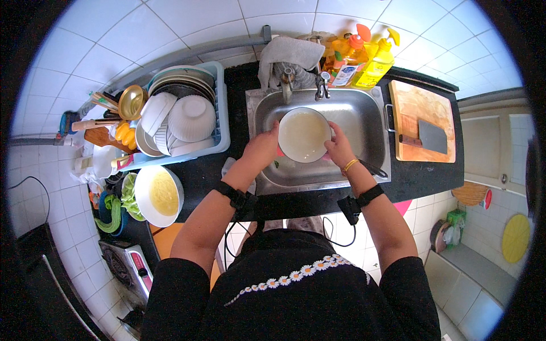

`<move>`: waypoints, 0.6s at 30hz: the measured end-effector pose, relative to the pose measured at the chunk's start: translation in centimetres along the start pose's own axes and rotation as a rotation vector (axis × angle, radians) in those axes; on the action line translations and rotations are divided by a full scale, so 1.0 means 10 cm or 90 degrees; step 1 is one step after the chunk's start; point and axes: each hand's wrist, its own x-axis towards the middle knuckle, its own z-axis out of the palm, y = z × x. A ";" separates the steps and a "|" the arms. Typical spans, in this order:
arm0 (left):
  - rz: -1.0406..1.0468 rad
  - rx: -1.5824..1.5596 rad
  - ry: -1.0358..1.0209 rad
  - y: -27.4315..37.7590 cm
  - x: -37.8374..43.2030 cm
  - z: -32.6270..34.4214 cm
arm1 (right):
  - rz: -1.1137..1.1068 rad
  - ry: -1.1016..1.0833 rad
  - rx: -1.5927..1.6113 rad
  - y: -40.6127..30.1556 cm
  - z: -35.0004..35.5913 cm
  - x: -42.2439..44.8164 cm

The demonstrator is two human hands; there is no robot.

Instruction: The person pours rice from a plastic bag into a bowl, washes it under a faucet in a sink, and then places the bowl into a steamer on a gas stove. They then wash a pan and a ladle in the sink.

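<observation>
Both my hands hold a round white bowl [304, 135] over the stainless steel sink [362, 106]. Cloudy pale liquid appears to be in the bowl. My left hand [263, 145] grips its left side, and my right hand [340, 146] grips its right side, with the fingers at the rim. Something pink or red shows partly beneath the bowl; I cannot tell what it is. A black handle [373, 168] lies in the sink beside my right wrist. The faucet [287, 87] stands behind the bowl, under a grey cloth [290, 53].
A blue dish rack [222, 106] with bowls and plates stands left. Nearer are a white bowl [143, 196] of yellowish food and a bowl of green leaves [130, 198]. Soap bottles [377, 64] stand behind the sink. A cleaver [433, 136] lies on a wooden cutting board [420, 100] at right.
</observation>
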 end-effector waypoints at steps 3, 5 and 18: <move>0.021 0.005 0.014 0.02 -0.04 0.00 | -0.013 -0.016 -0.013 -0.07 0.00 -0.06; 0.001 0.005 -0.007 0.06 -0.06 -0.03 | -0.022 -0.014 -0.009 -0.07 0.00 -0.09; 0.006 -0.013 0.025 0.26 -0.21 -0.10 | -0.032 -0.016 0.073 0.01 -0.06 -0.26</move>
